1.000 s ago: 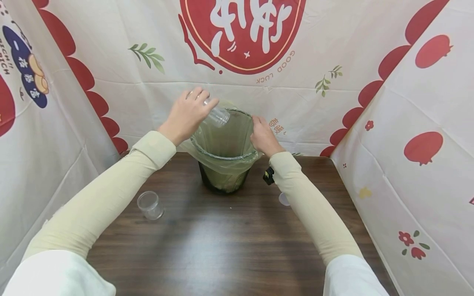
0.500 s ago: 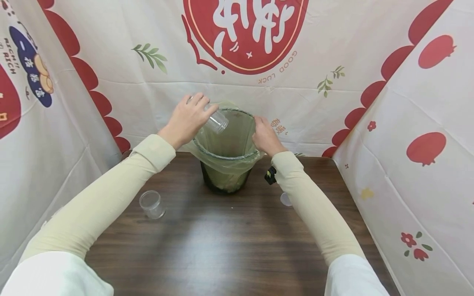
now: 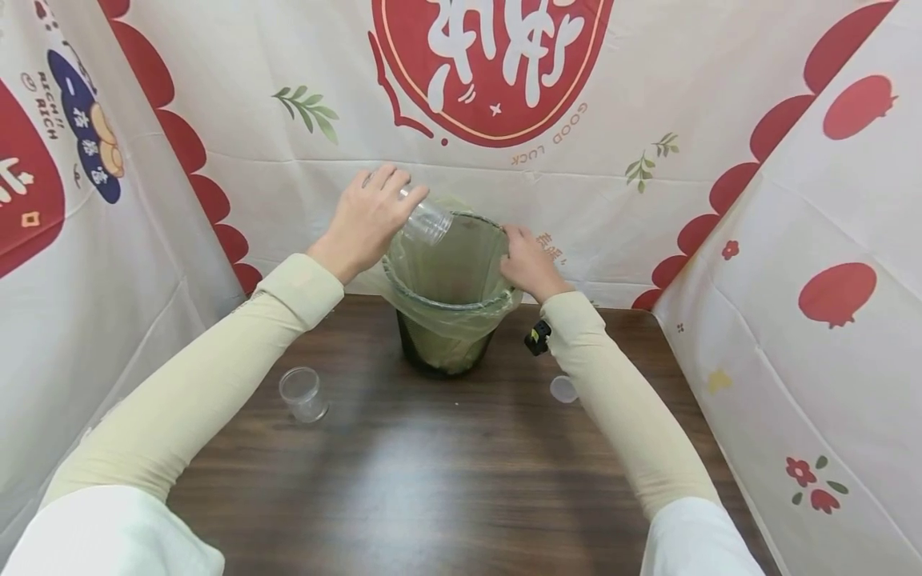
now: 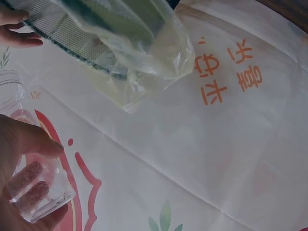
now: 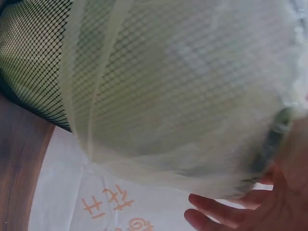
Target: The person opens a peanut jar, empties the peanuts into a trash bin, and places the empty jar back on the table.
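A black mesh bin (image 3: pixel 445 352) lined with a pale green bag (image 3: pixel 446 264) stands at the back of the dark wooden table. My left hand (image 3: pixel 369 220) grips a clear plastic cup (image 3: pixel 426 221), tipped mouth down over the bin's left rim. The left wrist view shows the cup (image 4: pixel 36 192) between thumb and fingers, with the bin's liner (image 4: pixel 139 53) above. My right hand (image 3: pixel 529 260) holds the bin's right rim, fingers curled over the liner edge. In the right wrist view the mesh wall (image 5: pixel 43 57) and liner (image 5: pixel 192 96) fill the frame, my fingers (image 5: pixel 216 211) at the bottom.
A second clear cup (image 3: pixel 302 394) stands upright on the table at left. A small round clear lid (image 3: pixel 563 389) lies by my right forearm. Printed cloth walls (image 3: pixel 792 240) close in the table on three sides.
The view has shifted slightly. My left hand keeps the tipped cup over the bin's rim and has barely moved; the right hand stays on the rim.
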### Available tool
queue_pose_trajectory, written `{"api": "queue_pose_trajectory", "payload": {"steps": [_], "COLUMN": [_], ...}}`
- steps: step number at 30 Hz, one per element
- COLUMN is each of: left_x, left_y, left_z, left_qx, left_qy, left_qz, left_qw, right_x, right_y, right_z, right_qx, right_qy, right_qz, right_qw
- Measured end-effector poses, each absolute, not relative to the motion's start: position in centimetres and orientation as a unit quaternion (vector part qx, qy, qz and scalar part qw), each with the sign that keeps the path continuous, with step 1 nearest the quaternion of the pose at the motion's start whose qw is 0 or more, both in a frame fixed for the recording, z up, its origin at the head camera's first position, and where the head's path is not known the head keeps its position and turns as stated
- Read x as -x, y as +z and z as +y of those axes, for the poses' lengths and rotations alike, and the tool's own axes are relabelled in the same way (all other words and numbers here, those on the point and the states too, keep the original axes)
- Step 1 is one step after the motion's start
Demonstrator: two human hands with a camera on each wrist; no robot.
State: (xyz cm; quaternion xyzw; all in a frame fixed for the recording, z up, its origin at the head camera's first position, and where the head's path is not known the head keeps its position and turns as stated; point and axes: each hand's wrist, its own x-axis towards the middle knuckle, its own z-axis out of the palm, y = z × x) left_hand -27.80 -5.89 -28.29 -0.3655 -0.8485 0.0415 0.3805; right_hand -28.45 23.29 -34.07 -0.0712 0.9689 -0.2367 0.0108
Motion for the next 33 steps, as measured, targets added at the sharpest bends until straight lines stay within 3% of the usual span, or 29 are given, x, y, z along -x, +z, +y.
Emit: {"api": "queue_pose_trajectory", "payload": {"steps": [19,33], "left_x": [24.5,21.0], "left_y": [-26.1,-29.7], "left_z": [-7.2,-8.0], "left_qx": [0.282,0.256], "left_qy": [-0.072,-0.161], "left_qz": [-0.861,-0.862], "left_qw": [0.418,0.407], "right_x": [22.4,17.3], "right_y": [-30.3,-31.8], "right_z": [23.6,23.3], "right_qx": [0.121,0.16], "right_qy": [-0.252,-0.251], "right_qz": [0.953,0.944], "right_qw": [-0.113,-0.142]}}
